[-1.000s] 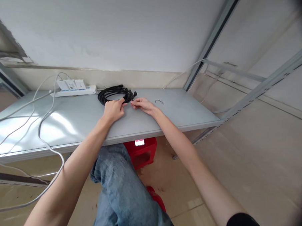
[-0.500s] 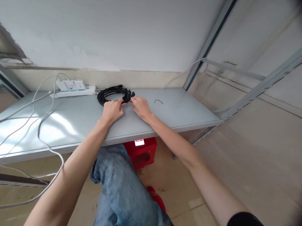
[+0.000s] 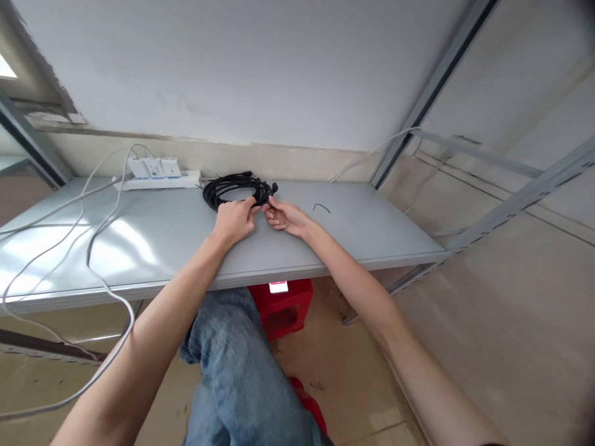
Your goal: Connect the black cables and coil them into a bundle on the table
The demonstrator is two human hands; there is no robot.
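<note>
A coil of black cable (image 3: 215, 192) lies on the grey metal shelf (image 3: 178, 244) close to the wall. My left hand (image 3: 234, 220) is closed on the front right part of the coil, thumb and fingers pinching the strands. At the coil's right end my right hand (image 3: 285, 217) is turned with its fingers curled, thumb and index finger pinching at the bundle beside a black plug end (image 3: 274, 187). Exactly what the right fingertips hold is too small to make out. A short black tie (image 3: 322, 207) lies loose to the right of this hand.
A white power strip (image 3: 158, 181) with white adapters stands at the back left. Grey-white cords (image 3: 92, 253) trail from it over the shelf's front edge, near my left forearm. Under the shelf is a red stool (image 3: 288, 308) bearing a phone (image 3: 278, 287). Metal posts (image 3: 434, 91) frame the shelf.
My right hand has rolled over, so its curled fingers now show. My left hand keeps its grip on the coil. The whole view has shifted slightly.
</note>
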